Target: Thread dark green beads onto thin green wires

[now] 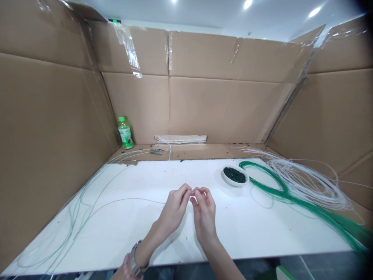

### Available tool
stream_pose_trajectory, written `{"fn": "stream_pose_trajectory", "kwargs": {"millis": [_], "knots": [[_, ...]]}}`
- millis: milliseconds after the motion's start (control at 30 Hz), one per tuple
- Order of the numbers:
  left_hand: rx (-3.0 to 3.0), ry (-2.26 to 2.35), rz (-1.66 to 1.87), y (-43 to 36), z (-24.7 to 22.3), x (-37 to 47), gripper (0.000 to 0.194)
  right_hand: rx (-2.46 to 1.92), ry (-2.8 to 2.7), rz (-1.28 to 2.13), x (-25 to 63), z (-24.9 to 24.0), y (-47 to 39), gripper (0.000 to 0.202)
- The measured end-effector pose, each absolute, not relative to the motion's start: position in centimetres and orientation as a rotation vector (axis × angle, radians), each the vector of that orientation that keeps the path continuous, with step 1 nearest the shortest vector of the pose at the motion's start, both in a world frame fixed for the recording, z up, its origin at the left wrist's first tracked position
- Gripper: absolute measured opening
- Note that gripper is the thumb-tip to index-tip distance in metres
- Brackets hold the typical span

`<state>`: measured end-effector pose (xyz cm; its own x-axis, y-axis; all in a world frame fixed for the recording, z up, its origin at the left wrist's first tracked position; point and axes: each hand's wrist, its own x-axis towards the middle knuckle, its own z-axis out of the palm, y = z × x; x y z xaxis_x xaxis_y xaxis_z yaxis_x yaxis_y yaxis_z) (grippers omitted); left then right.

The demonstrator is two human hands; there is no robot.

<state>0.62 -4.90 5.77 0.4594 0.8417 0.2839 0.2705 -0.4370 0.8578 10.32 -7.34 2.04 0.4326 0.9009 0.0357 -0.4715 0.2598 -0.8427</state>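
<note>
My left hand (175,205) is closed in a pinch at the middle of the white table, a metal band and pink beads at its wrist. A thin pale green strand (136,198) runs from the left into its fingers. Close beside it, my right hand (204,210) has thumb and forefinger pinched near the left fingertips. Something tiny may be between the right fingertips; it is too small to make out. Beyond my right hand stands a white bowl (247,180) filled with small dark green pieces (234,174).
Bundled green strands (303,199) and a coil of white strands (317,186) lie at the right. Loose pale green strands (78,223) spread over the left side. A green-capped bottle (126,134) stands in the back left corner. Cardboard walls (204,109) enclose the white table (262,237).
</note>
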Motion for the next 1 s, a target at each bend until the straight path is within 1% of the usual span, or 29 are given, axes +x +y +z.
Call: {"fn": "stream_pose_trajectory", "kwargs": {"millis": [133,233,433,533,667,767,867,1000], "knots": [[1.947,0.963,0.955,-4.8,5.5,0.3,0.025,-0.884,-0.614,0.986,10.7,2.4,-7.3,0.028],[1.994,0.967,0.916,-4.8,5.4,0.2,0.026,-0.929,-0.672,0.968,10.9,2.4,-7.1,0.027],[2.168,0.922,0.781,-3.6,4.0,0.6,0.031,-1.129,-0.919,0.875,12.1,1.4,-5.9,0.028],[2.227,0.969,0.765,-1.3,2.7,0.1,0.028,-1.324,-1.148,0.82,16.5,2.3,-3.7,0.025],[2.332,1.094,0.763,1.8,1.2,-2.1,0.025,-1.698,-1.448,0.649,26.8,5.4,0.2,0.017],[2.414,1.177,0.76,3.0,0.4,-3.8,0.024,-1.988,-1.641,0.577,32.8,6.8,2.5,0.02],[2.487,1.232,0.761,3.5,-0.3,-4.9,0.025,-2.188,-1.843,0.564,34.8,6.3,3.7,0.023],[2.555,1.27,0.756,3.9,-0.9,-5.6,0.026,-2.332,-2.015,0.508,34.7,4.3,4.3,0.025]]}}
